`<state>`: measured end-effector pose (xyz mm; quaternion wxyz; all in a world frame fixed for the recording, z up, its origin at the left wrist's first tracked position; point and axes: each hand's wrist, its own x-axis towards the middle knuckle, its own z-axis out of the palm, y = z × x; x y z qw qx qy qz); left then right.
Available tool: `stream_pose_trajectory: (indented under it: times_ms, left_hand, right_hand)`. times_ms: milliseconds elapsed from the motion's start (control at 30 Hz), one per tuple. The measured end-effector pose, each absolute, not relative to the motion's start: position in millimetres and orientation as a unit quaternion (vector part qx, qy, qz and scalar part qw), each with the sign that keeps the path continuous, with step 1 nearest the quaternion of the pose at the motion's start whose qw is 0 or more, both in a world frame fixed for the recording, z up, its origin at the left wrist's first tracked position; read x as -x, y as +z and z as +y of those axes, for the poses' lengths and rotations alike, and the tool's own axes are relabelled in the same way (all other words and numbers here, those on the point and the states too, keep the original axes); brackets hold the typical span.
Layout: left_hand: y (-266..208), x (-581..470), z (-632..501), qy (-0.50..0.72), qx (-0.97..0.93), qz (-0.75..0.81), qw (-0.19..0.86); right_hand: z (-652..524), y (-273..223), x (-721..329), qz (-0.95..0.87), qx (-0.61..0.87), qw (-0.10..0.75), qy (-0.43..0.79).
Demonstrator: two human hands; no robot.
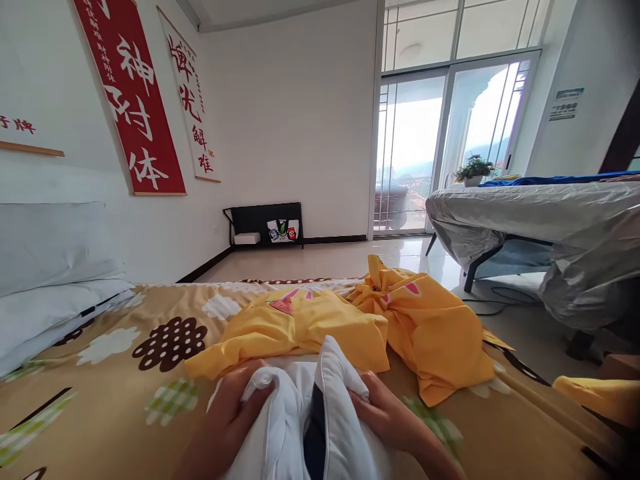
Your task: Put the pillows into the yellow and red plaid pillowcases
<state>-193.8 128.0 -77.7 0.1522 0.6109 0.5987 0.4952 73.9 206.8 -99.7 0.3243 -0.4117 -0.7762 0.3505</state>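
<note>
A white pillow [273,433] with a dark strip showing in its fold is bunched up between my two hands at the bottom middle. My left hand [240,400] is closed on its left side, and my right hand [383,407] grips the right side near a raised corner. Just beyond the pillow lies a flattened yellow pillowcase [320,320] with a pink printed pattern. To its right is a second, crumpled yellow cloth [430,320], likewise with pink marks. The pillow's lower end is cut off by the frame.
The brown patterned bedspread [125,420] spreads beneath everything. White pillows [55,293] are stacked at the left. More yellow cloth [595,397] lies at the right edge. A table under a silver cover [530,207] stands at the back right, near glass doors [415,147].
</note>
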Motion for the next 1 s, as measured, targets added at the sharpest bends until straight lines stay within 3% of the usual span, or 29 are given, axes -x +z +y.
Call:
stream_pose_trajectory:
  times_ms: [167,433,667,833,1000]
  left_hand:
    - [-73,175,144,0.483,-0.597,0.596,0.234]
    - [-57,161,125,0.435,-0.666,0.585,0.156]
    - [-62,159,134,0.477,-0.639,0.553,0.242]
    - [-67,160,141,0.483,-0.614,0.568,0.259]
    - [-68,158,137,0.415,-0.608,0.601,0.313]
  right_hand:
    - [210,-104,-65,-0.783,0.446,0.253,0.351]
    - [206,-107,-61,-0.794,0.487,0.176,0.317]
    - [191,-90,-41,-0.830,0.489,0.096,0.249]
    - [189,-87,-35,-0.846,0.468,0.111,0.228]
    - [184,-90,-35,-0.857,0.414,0.163,0.261]
